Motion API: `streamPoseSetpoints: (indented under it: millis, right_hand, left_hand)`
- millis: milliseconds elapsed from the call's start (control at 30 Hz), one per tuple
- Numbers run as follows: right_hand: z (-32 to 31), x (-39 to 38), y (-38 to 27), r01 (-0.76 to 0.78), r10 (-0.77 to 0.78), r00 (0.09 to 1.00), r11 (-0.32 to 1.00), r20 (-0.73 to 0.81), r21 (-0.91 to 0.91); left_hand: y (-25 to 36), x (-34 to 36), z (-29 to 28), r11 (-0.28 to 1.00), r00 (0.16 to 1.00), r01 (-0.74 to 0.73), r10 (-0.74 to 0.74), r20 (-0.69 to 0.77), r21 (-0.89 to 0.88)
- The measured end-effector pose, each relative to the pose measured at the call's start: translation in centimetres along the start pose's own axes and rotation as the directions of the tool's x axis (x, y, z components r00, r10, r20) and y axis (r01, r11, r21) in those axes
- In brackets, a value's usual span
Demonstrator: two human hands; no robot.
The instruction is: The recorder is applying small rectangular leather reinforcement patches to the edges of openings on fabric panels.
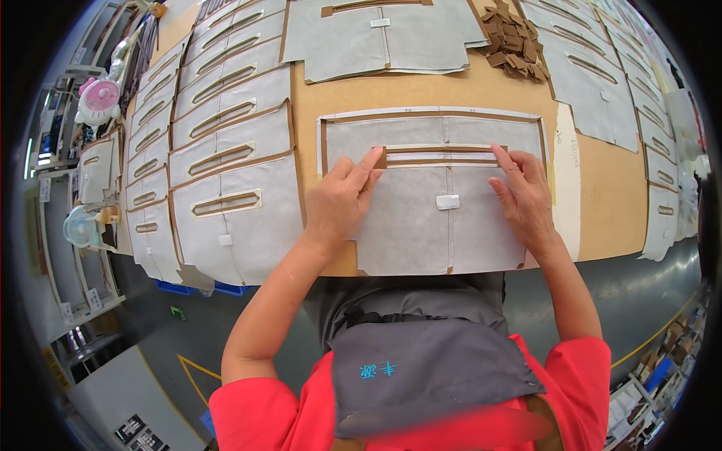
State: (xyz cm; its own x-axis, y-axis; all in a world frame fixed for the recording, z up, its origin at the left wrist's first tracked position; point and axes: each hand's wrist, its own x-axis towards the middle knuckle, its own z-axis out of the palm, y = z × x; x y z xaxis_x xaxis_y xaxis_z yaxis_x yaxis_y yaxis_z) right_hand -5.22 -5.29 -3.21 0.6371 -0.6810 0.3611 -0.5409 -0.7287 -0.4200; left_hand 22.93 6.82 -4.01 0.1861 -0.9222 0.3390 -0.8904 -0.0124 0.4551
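A grey fabric panel (406,218) with brown edges and a small white label (447,202) lies flat in front of me at the table's near edge. Across its upper part runs a narrow strip (444,149) in brown and white. My left hand (337,201) presses a fingertip on the strip's left end, its thumb apart and other fingers bent. At the right end, the index fingertip of my right hand (529,197) touches the strip, thumb spread away. Neither hand grips anything. Around the panel's upper part sits a white-edged frame (430,113).
Overlapping grey panels with slots (233,195) cover the table's left side, and more (594,83) lie at the right. Beyond my work, another stack of panels (338,45) lies beside a heap of small brown pieces (514,45). Small fans (99,98) stand at the left.
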Motion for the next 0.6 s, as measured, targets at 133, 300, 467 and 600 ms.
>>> streamPoseSetpoints:
  millis: [133, 300, 467, 600]
  right_hand:
    - [-0.2, -1.2, 0.9, -0.049, 0.051, 0.997, 0.998, 0.056, -0.04]
    - [0.0, -1.2, 0.8, -0.037, 0.04, 0.998, 0.998, 0.054, -0.058]
    - [-0.5, -1.2, 0.8, -0.043, 0.048, 0.996, 0.997, 0.072, -0.063]
    - [0.0, -1.6, 1.3, -0.171, 0.171, 0.985, 0.976, 0.01, 0.135]
  left_hand:
    - [0.7, -0.1, 0.0, 0.986, 0.996, -0.046, 0.033, 0.081, 0.163]
    - [0.7, -0.4, 0.6, 0.97, 0.996, -0.064, 0.049, 0.072, 0.234]
    - [1.1, -0.3, 0.8, 0.973, 0.997, -0.05, 0.037, 0.061, 0.226]
    - [0.9, -0.5, 1.3, 0.985, 0.997, -0.082, 0.083, 0.001, 0.152]
